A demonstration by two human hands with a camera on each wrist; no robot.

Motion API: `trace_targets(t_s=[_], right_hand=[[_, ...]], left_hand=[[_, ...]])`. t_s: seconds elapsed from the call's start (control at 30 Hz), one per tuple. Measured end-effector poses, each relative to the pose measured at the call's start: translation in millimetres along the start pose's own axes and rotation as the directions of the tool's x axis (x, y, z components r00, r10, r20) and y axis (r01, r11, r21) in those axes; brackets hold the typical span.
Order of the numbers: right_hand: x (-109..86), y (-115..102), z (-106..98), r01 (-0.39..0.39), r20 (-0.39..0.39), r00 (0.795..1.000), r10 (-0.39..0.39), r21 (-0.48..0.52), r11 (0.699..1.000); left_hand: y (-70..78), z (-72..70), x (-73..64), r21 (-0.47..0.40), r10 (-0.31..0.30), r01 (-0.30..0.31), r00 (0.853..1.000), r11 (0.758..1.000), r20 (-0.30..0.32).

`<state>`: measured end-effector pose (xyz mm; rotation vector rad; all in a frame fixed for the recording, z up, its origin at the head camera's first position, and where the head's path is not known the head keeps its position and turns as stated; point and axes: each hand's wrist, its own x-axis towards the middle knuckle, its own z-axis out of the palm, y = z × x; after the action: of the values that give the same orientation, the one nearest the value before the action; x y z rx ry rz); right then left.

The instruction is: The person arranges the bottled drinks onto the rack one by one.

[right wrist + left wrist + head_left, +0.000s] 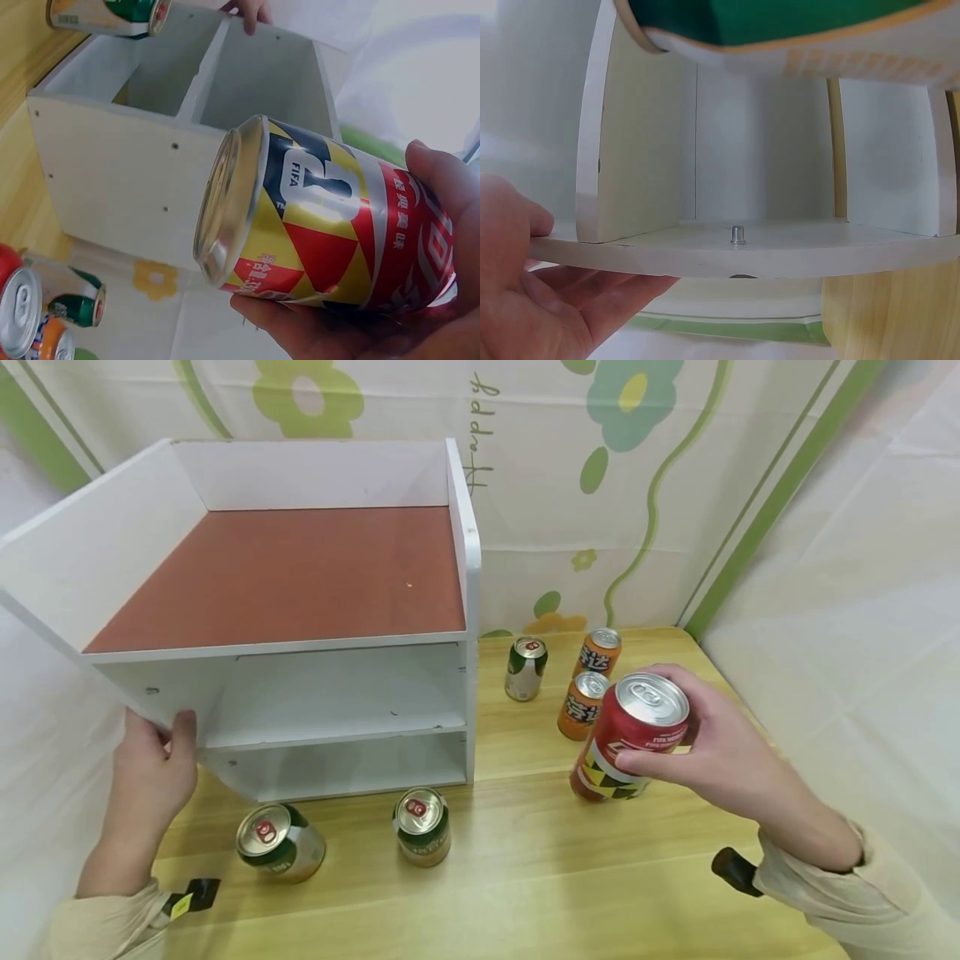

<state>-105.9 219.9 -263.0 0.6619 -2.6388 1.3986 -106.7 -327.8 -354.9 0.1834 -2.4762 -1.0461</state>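
My right hand [712, 743] holds a red soda can [648, 735] above the table, right of the white shelf unit [471, 710]. In the right wrist view, yellow, black and red checks ring the lower part of this soda can [315, 217], whose base faces left. At the left, my left hand [157, 760] grips the front edge of the unit's side panel, thumb inside and fingers outside. The left wrist view shows those fingers [607, 300] behind the panel [780, 259]. Two green-and-white cans [281, 843] [422, 827] stand before the unit.
Right of the unit are another green-and-white can [527, 668] and two orange cans [597, 652] [577, 714]. A further red can [19, 300] shows in the right wrist view. The unit has a reddish-brown top [300, 577] and two lower compartments. Patterned cloth [540, 527] hangs behind.
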Motion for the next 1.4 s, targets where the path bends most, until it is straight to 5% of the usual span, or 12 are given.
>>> trace_targets(t_s=[0.47, 1.4], right_hand=[[15.0, -34.5, 22.8, -0.01, 0.146, 0.989, -0.005, 0.106, 0.994], [43.0, -71.7, 76.4, 0.05, 0.302, 0.946, -0.116, 0.219, 0.975]], left_hand=[[-2.2, 0.4, 0.4, 0.008, -0.003, 0.002, 1.0, 1.0, 0.02], [-3.4, 0.2, -0.3, 0.007, -0.003, 0.003, 0.999, 1.0, 0.04]])
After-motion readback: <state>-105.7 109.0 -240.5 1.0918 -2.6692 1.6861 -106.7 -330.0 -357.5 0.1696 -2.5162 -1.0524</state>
